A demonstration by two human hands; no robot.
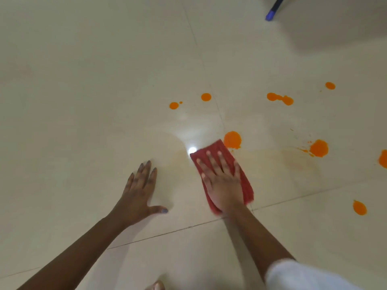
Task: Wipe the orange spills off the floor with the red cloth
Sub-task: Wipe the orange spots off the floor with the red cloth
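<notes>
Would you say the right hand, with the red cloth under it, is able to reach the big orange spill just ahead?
Probably yes: the right hand presses flat on the red cloth, whose far corner sits right beside the orange spill, and nothing stands between them.

A: What does the right hand [222, 181] hide?
B: The middle of the red cloth [215, 150]. Only its borders and its far end show.
A: Does the cloth cover the large orange spill [232, 139]?
B: Its far corner meets it. If it covers the rim, I cannot tell.
A: What is cut off?
B: The outer orange spill [383, 159], by the right edge. The blue-tipped pole [272, 12], by the top edge. At the bottom, only a small part of a foot [156, 286] shows.
A: And blurred?
B: The white fabric [303, 275] at the bottom right, also cut off. The grey shape [335, 24] at the top right is too unsharp to name. The tiny specks [293, 130] are too small to tell.
</notes>
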